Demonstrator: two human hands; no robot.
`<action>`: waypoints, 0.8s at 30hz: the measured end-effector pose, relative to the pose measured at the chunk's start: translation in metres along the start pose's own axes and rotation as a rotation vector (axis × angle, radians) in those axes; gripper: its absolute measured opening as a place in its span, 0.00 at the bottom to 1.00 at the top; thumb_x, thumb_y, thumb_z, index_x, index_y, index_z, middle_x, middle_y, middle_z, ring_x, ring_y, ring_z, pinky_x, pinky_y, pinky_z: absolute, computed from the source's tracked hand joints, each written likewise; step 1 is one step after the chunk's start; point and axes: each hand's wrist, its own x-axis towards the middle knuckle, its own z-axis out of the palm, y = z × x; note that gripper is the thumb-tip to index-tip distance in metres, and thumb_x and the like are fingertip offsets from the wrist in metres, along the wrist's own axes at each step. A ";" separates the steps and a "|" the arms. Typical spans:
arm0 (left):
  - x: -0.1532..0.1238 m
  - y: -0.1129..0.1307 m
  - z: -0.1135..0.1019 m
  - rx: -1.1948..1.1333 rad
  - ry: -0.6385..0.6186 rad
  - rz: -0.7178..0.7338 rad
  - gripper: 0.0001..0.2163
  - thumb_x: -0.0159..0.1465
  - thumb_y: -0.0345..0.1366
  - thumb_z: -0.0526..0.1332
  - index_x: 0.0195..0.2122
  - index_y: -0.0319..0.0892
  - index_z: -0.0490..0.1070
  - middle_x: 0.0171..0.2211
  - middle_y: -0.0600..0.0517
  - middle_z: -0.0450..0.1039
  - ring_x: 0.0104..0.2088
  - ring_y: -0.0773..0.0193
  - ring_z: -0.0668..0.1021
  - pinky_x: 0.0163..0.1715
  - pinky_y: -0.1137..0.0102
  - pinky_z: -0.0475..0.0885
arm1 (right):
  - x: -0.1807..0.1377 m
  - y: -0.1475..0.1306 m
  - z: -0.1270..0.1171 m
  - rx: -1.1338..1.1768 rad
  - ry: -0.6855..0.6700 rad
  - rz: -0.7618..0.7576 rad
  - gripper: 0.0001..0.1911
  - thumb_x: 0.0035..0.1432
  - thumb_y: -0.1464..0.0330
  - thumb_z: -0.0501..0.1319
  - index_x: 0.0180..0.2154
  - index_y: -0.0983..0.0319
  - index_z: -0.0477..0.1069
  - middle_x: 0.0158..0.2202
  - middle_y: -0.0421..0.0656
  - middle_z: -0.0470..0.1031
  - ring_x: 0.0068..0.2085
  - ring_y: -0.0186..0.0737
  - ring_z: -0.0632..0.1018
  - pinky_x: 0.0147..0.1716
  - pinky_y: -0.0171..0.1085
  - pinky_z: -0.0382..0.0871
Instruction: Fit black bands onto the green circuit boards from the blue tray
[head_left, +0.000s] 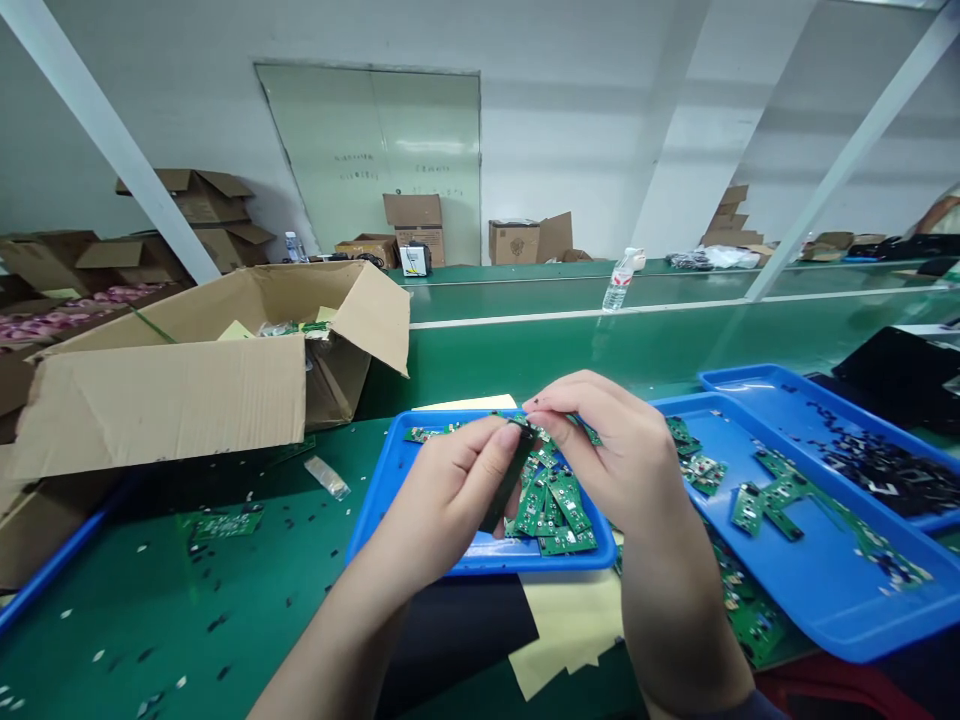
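Over a blue tray (480, 570), my left hand (454, 480) grips a narrow circuit board (508, 482), tilted, its thumb lying along the upper end. My right hand (626, 455) is closed in a pinch at the top end of that board. Something tiny and dark shows between its fingertips, too small to name. Below both hands, a loose pile of green circuit boards (551, 505) lies in the blue tray, partly hidden by the hands.
An open cardboard box (165, 410) stands at left. On the right, a second blue tray (855, 600) holds boards, and a third has small black parts (892, 465). A water bottle (621, 280) stands behind. Small bits and a clear packet (327, 478) litter the green table.
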 end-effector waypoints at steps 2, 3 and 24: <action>0.000 -0.001 -0.002 0.024 -0.071 0.011 0.18 0.68 0.42 0.49 0.23 0.41 0.64 0.17 0.56 0.66 0.17 0.71 0.69 0.19 0.76 0.64 | 0.001 0.002 -0.004 0.020 -0.008 -0.046 0.08 0.61 0.73 0.56 0.34 0.59 0.72 0.34 0.44 0.76 0.37 0.40 0.77 0.36 0.40 0.75; 0.000 -0.002 -0.003 0.011 -0.079 0.018 0.17 0.68 0.43 0.48 0.25 0.41 0.65 0.18 0.56 0.67 0.17 0.71 0.70 0.19 0.76 0.65 | 0.001 0.002 -0.006 0.022 0.000 -0.058 0.07 0.61 0.73 0.56 0.35 0.59 0.72 0.38 0.45 0.76 0.39 0.41 0.77 0.39 0.42 0.75; -0.001 -0.014 -0.036 0.148 0.318 0.236 0.16 0.68 0.42 0.50 0.45 0.39 0.73 0.25 0.52 0.74 0.26 0.67 0.76 0.27 0.73 0.72 | -0.011 0.004 -0.039 0.114 0.436 0.185 0.09 0.56 0.72 0.61 0.34 0.54 0.78 0.26 0.36 0.76 0.25 0.37 0.76 0.23 0.38 0.68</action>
